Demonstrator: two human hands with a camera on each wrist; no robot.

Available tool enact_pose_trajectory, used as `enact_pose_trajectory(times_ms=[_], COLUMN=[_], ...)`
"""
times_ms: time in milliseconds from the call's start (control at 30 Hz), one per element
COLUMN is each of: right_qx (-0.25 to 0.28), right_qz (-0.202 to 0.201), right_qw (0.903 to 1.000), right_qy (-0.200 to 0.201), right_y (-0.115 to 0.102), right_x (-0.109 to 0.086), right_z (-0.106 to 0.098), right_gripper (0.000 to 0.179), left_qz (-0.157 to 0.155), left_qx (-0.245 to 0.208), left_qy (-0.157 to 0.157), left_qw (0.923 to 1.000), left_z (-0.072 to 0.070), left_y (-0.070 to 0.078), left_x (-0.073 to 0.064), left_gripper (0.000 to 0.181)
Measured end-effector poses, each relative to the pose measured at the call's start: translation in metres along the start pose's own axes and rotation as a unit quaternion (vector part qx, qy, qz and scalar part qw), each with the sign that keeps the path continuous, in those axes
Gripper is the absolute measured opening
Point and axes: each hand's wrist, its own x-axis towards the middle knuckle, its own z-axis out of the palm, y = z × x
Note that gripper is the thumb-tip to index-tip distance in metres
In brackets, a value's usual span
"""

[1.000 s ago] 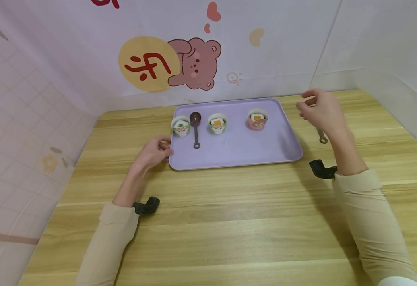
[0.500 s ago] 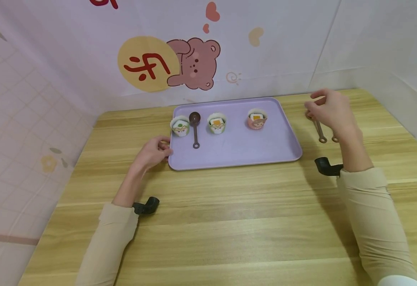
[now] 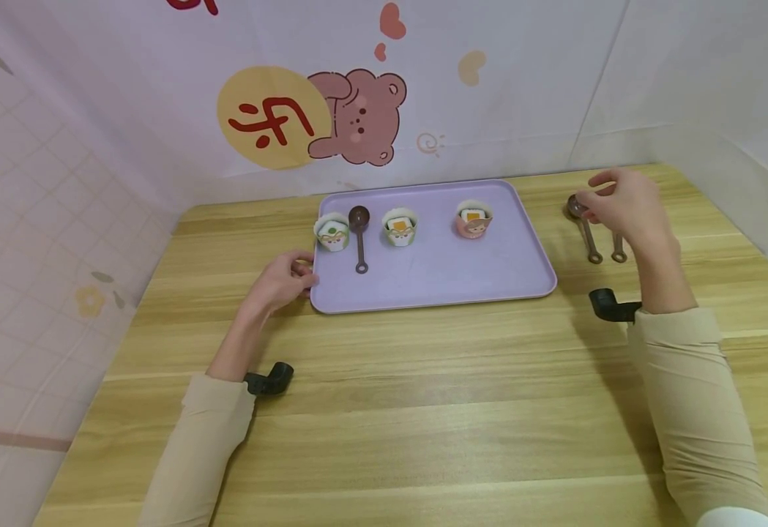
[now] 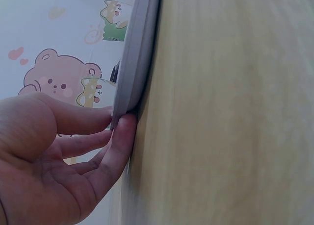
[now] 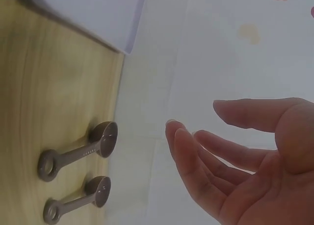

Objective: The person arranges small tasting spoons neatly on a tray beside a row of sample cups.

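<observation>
The tray (image 3: 384, 291) is positioned at the far middle of the wooden table (image 3: 384, 410). Its left edge is gripped by the left hand (image 3: 282, 280); in the left wrist view, the thumb is placed on the rim and a finger is placed beneath it.

The right hand (image 3: 627, 203) is held above the far right of the table. Its fingers are loosely bent, a gap is left between thumb and fingertips, and nothing is held. Below it, 2 brown scoops are laid on the table to the right of the tray: the left scoop (image 3: 589, 238) and the right scoop (image 3: 618, 249). Both handles are pointed toward the near side.

On the tray, 3 paper cups are stood: the left cup (image 3: 332, 237), the middle cup (image 3: 400, 236) and the pink cup (image 3: 474, 225) at right. A third scoop (image 3: 360, 245) is laid between the left cup and the middle cup.
</observation>
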Motion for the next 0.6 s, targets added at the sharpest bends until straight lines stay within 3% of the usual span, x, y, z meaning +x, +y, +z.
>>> enact_pose_trajectory(times_ms=[600], right_qx=[-0.009], right_qz=[0.026], right_qw=[0.9996], right_qy=[-0.005], right_y=[0.035], right_x=[0.006], right_z=[-0.002], right_gripper=[0.057], left_qz=[-0.001], left_qx=[-0.004], left_qy=[-0.001], left_qw=[1.0], left_z=[0.001], left_y=[0.001], left_x=[-0.001], left_gripper=[0.048])
